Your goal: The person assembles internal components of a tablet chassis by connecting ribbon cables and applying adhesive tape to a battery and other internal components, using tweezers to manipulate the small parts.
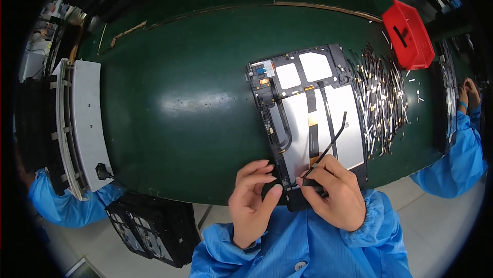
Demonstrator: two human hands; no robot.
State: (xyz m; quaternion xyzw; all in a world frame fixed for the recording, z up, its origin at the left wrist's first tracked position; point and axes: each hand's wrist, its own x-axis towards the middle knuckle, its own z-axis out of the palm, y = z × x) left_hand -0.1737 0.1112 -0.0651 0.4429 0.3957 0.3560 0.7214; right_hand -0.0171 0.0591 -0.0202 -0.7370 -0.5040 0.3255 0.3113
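A flat electronic device body (294,116), black-framed with silver plates and dark ribbon strips, lies on the green table in front of me, its near edge close to my body. My right hand (336,193) is closed over its lower part, pinching a thin black flex cable (335,138) between thumb and fingers. The cable's bent free end points up and away over the silver plate. By the lower left corner of the device is my left hand (252,201), fingers curved and apart from the thumb; nothing shows in its grip.
A heap of loose flex cables (381,100) lies right of the device, with a red bin (411,36) beyond it. White panels (90,124) stand at the left edge. Similar device bodies (151,229) are stacked low on the left. Sleeved co-workers sit on both sides.
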